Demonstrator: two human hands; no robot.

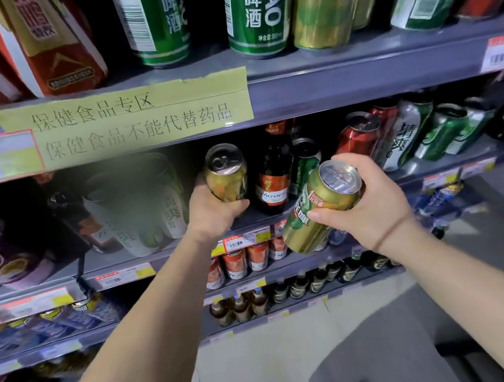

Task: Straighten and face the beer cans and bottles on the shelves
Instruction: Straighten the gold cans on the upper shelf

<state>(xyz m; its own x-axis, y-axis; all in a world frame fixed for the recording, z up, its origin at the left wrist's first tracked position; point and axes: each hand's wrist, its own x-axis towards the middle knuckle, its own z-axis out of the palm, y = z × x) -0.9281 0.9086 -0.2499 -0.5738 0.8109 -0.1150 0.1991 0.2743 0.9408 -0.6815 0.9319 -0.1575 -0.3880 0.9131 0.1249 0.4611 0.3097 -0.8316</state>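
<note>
Mid-task. Left hand (pixel 214 211) grips a gold can (pixel 227 172) standing at the middle shelf (pixel 142 257) front edge; right hand (pixel 367 205) grips a gold-green can (pixel 319 206) off the shelf, tilted. Red cans (pixel 359 137) and green-white cans (pixel 406 133) further right look unfaced.

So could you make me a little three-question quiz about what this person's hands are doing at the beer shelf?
1. True or false: both hands hold a can.
2. What stands right beside the gold can in the left hand? A) a brown bottle with an orange label B) a milk carton C) a glass jar
3. Fill in: the can in the right hand is gold and ____.

Key
1. True: the right hand grips a gold and green can off the shelf, in front of it.
2. A, the brown bottle.
3. green
</note>
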